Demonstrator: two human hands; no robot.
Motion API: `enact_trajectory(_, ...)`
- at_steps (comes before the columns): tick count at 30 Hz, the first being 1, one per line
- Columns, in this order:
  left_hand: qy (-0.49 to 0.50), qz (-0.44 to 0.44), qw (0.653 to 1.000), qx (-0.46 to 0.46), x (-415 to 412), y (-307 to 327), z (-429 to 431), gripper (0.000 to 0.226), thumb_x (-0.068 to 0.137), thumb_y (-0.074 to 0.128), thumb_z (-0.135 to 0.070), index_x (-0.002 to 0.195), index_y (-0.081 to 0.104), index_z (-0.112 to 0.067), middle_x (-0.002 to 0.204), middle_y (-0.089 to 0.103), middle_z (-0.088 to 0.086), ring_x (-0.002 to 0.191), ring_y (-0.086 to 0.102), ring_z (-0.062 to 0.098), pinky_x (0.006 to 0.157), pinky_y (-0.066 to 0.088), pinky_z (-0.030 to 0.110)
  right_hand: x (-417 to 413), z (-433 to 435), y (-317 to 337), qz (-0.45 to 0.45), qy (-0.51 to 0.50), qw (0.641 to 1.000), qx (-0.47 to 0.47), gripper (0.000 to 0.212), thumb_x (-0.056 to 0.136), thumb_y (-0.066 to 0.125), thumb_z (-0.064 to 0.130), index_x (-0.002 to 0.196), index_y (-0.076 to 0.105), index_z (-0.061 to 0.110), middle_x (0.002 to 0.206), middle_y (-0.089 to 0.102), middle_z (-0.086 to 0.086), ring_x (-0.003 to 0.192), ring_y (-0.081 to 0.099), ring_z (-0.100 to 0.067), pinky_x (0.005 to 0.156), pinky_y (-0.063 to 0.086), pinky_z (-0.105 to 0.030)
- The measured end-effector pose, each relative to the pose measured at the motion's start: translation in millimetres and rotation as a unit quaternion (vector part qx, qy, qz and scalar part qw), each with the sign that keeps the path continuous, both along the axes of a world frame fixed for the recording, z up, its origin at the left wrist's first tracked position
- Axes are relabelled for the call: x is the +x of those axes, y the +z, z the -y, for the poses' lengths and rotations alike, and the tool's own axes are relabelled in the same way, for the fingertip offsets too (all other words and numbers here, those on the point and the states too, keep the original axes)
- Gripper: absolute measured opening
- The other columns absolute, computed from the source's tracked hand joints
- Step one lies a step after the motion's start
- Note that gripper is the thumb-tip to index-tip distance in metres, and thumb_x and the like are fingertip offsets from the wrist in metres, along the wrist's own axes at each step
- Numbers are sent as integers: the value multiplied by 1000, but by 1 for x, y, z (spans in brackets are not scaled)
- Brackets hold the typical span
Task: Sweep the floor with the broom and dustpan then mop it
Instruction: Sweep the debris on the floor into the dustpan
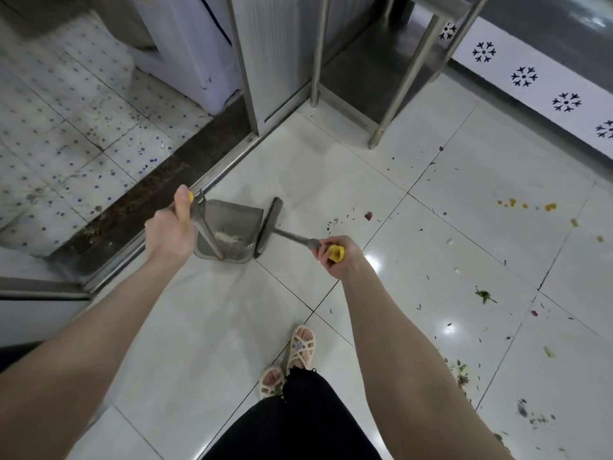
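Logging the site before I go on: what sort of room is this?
Probably a kitchen or utility area at a doorway: steel table legs, glossy white floor tiles, a metal threshold strip before a speckled-tile room holding a white appliance.

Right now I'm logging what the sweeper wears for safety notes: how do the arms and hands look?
Both forearms are bare up to the frame edge, no sleeves in view. The left hand and right hand have no gloves, and no rings, watch or bracelets are visible. Lower down: black trousers and pale strappy open-toed sandals.
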State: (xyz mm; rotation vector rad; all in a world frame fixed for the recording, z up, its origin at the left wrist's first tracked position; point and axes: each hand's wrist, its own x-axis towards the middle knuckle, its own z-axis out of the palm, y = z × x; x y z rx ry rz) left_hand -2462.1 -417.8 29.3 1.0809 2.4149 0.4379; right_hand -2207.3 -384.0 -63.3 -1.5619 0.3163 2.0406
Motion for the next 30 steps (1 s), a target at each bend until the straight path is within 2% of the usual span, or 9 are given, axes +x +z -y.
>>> enact_trajectory(3, -54, -20, 998, -18, 8, -5, -9, 47, 105, 28, -29, 130, 49, 4, 111, 55, 40, 106, 53, 49, 87, 36, 44, 27, -12, 4, 53, 5, 998, -21, 19, 91, 43, -2, 74, 53, -3, 75, 52, -18, 24, 43, -10, 28, 33, -11)
enact_trajectory(5, -59, -7, 998, -18, 15, -9, -16, 44, 105, 28, -24, 135, 46, 1, 112, 55, 40, 105, 53, 48, 84, 35, 44, 50, -19, 8, 81, 12, 996, -35, 12, 89, 46, -2, 79, 52, -3, 77, 54, -20, 24, 44, -12, 27, 34, -13)
enact_trajectory(9, -27, 24, 999, 12, 39, -6, -28, 69, 103, 22, -42, 111, 55, 18, 111, 56, 40, 107, 55, 47, 90, 40, 45, 87, -18, 21, 103, 21, 993, -52, 9, 90, 49, 1, 81, 52, 1, 76, 55, -20, 25, 47, -13, 28, 36, -13)
enact_trajectory(11, -18, 44, 999, 25, 51, -2, -31, 74, 102, 21, -44, 103, 58, 20, 110, 57, 40, 109, 55, 46, 91, 40, 44, 96, -15, 26, 124, 17, 991, -54, 10, 89, 49, 0, 80, 51, 2, 76, 55, -20, 24, 47, -13, 28, 36, -12)
enact_trajectory(15, -48, 64, 996, 32, 67, 4, -39, 71, 103, 19, -43, 103, 59, 16, 109, 58, 38, 108, 54, 45, 90, 39, 44, 108, -9, 31, 157, 12, 987, -39, 11, 87, 48, -2, 77, 50, 2, 77, 58, -24, 26, 47, -12, 27, 35, -13)
enact_trajectory(18, -76, 54, 995, 24, 69, 6, -46, 66, 104, 19, -38, 111, 55, 17, 113, 54, 40, 111, 50, 48, 92, 35, 46, 107, -7, 37, 156, 3, 988, -13, 16, 89, 45, -1, 73, 49, -1, 75, 56, -24, 27, 46, -10, 27, 35, -13)
enact_trajectory(21, -99, 60, 993, 16, 60, 7, -57, 70, 103, 18, -43, 112, 55, 16, 115, 54, 39, 111, 51, 48, 92, 37, 46, 102, -8, 42, 156, -13, 988, -4, 8, 88, 47, 0, 80, 51, -1, 79, 57, -24, 28, 47, -10, 28, 36, -13)
enact_trajectory(23, -100, 77, 992, 15, 54, 8, -65, 75, 102, 18, -48, 109, 57, 16, 116, 55, 38, 112, 51, 46, 93, 38, 45, 95, -8, 44, 145, -35, 989, -3, 3, 87, 49, 0, 88, 52, -1, 81, 56, -22, 28, 47, -9, 29, 37, -13)
enact_trajectory(30, -146, 95, 985, 15, 26, 9, -97, 78, 100, 17, -51, 105, 60, 14, 114, 57, 36, 111, 52, 44, 89, 39, 43, 37, -10, 34, 66, -128, 989, 12, 12, 91, 43, 2, 86, 53, -1, 68, 57, -20, 28, 46, -8, 31, 38, -9)
